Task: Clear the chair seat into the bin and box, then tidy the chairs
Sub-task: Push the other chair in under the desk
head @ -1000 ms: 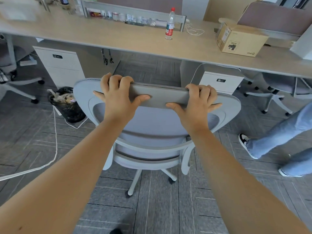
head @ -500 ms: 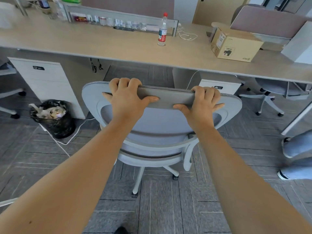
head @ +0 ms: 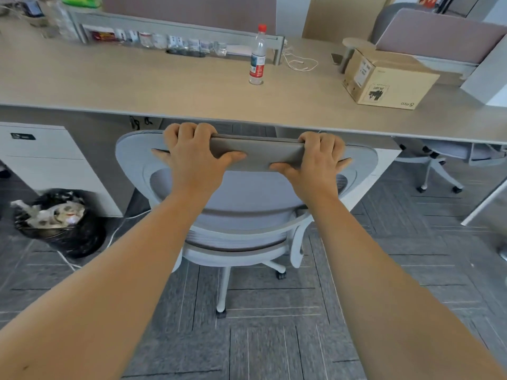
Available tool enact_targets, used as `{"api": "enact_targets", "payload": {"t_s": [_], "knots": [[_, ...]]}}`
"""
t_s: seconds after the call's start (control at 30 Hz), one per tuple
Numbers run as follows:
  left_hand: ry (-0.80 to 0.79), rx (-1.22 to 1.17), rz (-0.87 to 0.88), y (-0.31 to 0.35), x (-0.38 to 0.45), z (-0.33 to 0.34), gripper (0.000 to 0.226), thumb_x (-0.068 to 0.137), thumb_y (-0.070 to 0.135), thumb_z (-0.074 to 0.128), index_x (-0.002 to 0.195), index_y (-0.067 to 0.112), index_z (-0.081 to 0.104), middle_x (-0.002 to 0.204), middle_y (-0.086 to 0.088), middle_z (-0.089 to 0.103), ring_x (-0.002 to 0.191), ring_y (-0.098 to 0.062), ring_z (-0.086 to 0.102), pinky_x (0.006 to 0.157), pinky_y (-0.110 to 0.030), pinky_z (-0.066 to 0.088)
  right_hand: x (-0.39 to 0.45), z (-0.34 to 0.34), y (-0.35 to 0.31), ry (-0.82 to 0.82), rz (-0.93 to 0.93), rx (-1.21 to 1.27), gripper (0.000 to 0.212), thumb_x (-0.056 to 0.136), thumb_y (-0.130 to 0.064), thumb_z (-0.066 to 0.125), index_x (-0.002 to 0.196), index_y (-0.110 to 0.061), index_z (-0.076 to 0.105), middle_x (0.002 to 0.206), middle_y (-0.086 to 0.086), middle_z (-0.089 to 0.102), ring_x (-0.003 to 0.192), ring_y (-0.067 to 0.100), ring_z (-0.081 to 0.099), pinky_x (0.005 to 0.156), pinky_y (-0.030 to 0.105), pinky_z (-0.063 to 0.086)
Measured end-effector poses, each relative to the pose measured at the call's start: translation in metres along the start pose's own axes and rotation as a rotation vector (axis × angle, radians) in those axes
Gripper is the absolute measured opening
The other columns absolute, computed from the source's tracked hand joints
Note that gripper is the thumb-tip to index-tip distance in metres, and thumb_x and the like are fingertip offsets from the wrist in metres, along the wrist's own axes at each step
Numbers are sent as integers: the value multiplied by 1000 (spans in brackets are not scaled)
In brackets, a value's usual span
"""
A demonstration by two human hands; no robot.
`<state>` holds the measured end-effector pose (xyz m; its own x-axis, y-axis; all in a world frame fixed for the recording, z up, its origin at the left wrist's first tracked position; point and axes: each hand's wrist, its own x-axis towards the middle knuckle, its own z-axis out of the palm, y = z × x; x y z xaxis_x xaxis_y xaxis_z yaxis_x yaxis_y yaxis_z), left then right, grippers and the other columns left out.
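Observation:
A grey swivel chair (head: 255, 198) stands right in front of me, its back toward me and its top edge just under the front edge of the long desk (head: 170, 86). My left hand (head: 192, 157) grips the top of the backrest on the left, my right hand (head: 318, 160) on the right. The seat is hidden behind the backrest. A black-lined bin (head: 59, 222) full of rubbish sits on the floor at the left. A cardboard box (head: 384, 78) rests closed on the desk at the right.
A water bottle (head: 258, 56) stands on the desk, with a white cable (head: 299, 63) beside it. White drawer units (head: 52, 165) stand under the desk on both sides of the chair. Another chair (head: 439, 157) is tucked in at the right. A cord trails over the carpet by the bin.
The chair has rolled forward toward the desk with both hands on its backrest. The bin has shifted left in view, and the person's legs at the right have left the frame.

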<state>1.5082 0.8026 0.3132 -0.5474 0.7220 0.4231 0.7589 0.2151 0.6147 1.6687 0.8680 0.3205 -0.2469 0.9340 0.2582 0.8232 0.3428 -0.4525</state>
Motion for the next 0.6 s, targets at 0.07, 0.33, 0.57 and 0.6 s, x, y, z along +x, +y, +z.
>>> {"api": "enact_targets", "payload": {"t_s": [0.07, 0.33, 0.57, 0.6], "knots": [[12, 14, 13, -7, 21, 7, 53, 66, 44, 72, 98, 4, 57, 111, -18, 56, 118, -39, 37, 95, -67, 32, 21, 8, -4, 1, -13, 5, 66, 70, -45, 69, 120, -10, 44, 132, 13, 36, 132, 31, 20, 107, 71, 10], [49, 78, 28, -29, 94, 36, 54, 68, 41, 72, 102, 1, 58, 112, -23, 55, 115, -41, 39, 98, -59, 34, 100, 38, -18, -14, -79, -9, 63, 72, -48, 67, 120, -13, 45, 130, 13, 37, 130, 32, 23, 105, 72, 11], [62, 82, 16, -45, 145, 48, 55, 68, 36, 73, 105, -2, 58, 113, -24, 55, 115, -41, 38, 96, -45, 32, 154, 65, -33, -15, -99, -21, 62, 71, -50, 66, 118, -14, 47, 128, 15, 39, 128, 34, 26, 103, 74, 10], [63, 80, 17, -47, 153, 49, 55, 68, 35, 73, 105, -2, 58, 113, -24, 55, 115, -41, 38, 95, -42, 31, 160, 69, -36, -17, -103, -24, 62, 71, -51, 66, 118, -14, 46, 128, 15, 39, 129, 34, 25, 102, 75, 8]]}}
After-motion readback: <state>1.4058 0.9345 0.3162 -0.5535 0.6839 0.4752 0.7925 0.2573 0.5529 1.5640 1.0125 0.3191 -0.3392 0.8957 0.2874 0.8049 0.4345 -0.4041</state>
